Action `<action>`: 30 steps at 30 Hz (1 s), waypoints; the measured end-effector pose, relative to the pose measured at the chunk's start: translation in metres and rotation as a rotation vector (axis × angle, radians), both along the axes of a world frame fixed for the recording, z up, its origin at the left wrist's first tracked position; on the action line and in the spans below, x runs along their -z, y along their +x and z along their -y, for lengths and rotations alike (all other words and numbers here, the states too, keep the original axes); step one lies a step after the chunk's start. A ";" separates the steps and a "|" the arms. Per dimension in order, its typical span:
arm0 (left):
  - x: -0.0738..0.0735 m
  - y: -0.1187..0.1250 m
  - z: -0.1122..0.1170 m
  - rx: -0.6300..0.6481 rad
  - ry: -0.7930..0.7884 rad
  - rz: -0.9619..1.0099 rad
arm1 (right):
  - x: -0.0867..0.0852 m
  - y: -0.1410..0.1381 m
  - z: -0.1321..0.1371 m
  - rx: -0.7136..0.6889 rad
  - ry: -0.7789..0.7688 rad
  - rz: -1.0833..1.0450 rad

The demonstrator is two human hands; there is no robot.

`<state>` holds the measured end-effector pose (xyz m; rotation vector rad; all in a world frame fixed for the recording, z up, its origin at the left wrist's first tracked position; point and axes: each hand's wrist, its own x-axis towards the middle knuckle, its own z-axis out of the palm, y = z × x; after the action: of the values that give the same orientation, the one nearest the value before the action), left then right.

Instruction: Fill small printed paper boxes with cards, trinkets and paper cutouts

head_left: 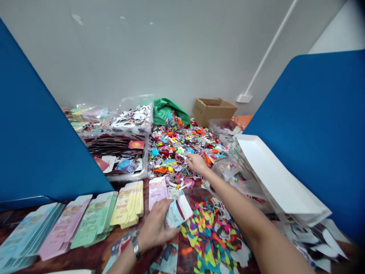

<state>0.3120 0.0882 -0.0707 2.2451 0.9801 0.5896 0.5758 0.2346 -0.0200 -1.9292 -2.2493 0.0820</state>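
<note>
My left hand [155, 224], with a metal bracelet at the wrist, is closed round a small light-blue and white carton [179, 211] held just above the table. My right arm stretches forward and my right hand [196, 163] reaches into a big heap of small colourful trinkets [182, 148]; its fingers are bent down into the pile, and what they touch is hidden. A pink flat carton [157, 191] lies on the table just beyond the left hand.
Rows of flat cartons lie at front left: blue [27, 232], pink [64, 224], green [95, 217], yellow [129, 203]. A clear tray of cards [119, 154] sits behind them. A stack of white flat cartons [273, 179] leans at right. Blue dividers stand on both sides; a cardboard box [213, 110] at the back.
</note>
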 end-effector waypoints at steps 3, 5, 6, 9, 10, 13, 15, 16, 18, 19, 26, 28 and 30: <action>0.014 -0.002 0.006 -0.095 0.005 -0.052 | 0.005 -0.001 -0.039 0.128 0.017 -0.021; 0.026 -0.005 0.005 -0.112 -0.003 -0.089 | 0.008 -0.004 -0.066 0.209 -0.013 -0.026; 0.034 -0.007 0.003 -0.109 -0.003 -0.097 | 0.009 -0.005 -0.078 0.250 -0.040 -0.026; 0.056 -0.011 -0.007 -0.093 0.005 -0.108 | 0.018 -0.010 -0.106 0.363 -0.141 -0.030; 0.062 -0.012 -0.011 -0.088 0.001 -0.114 | 0.022 -0.011 -0.113 0.386 -0.172 -0.037; 0.075 -0.014 -0.018 -0.072 -0.026 -0.125 | 0.031 -0.013 -0.125 0.400 -0.206 -0.072; 0.077 -0.014 -0.020 -0.063 -0.060 -0.132 | 0.033 -0.012 -0.127 0.379 -0.167 -0.099; 0.077 -0.014 -0.020 -0.058 -0.083 -0.144 | 0.032 -0.011 -0.126 0.361 -0.132 -0.111; 0.074 -0.013 -0.018 -0.062 -0.118 -0.168 | 0.028 -0.009 -0.119 0.306 -0.042 -0.128; 0.073 -0.013 -0.017 -0.062 -0.124 -0.175 | 0.024 -0.008 -0.113 0.267 0.010 -0.131; 0.066 -0.016 -0.011 -0.019 -0.047 -0.127 | -0.002 -0.002 -0.048 -0.174 0.306 -0.075; 0.065 -0.016 -0.010 -0.019 -0.030 -0.119 | -0.004 -0.007 -0.029 -0.350 0.389 -0.086; 0.067 -0.016 -0.010 -0.033 -0.031 -0.124 | -0.002 -0.020 -0.009 -0.425 0.409 -0.179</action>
<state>0.2965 0.0987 -0.1373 2.2640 1.0816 0.4502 0.5558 0.2436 -0.0181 -1.1811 -2.2932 -0.1346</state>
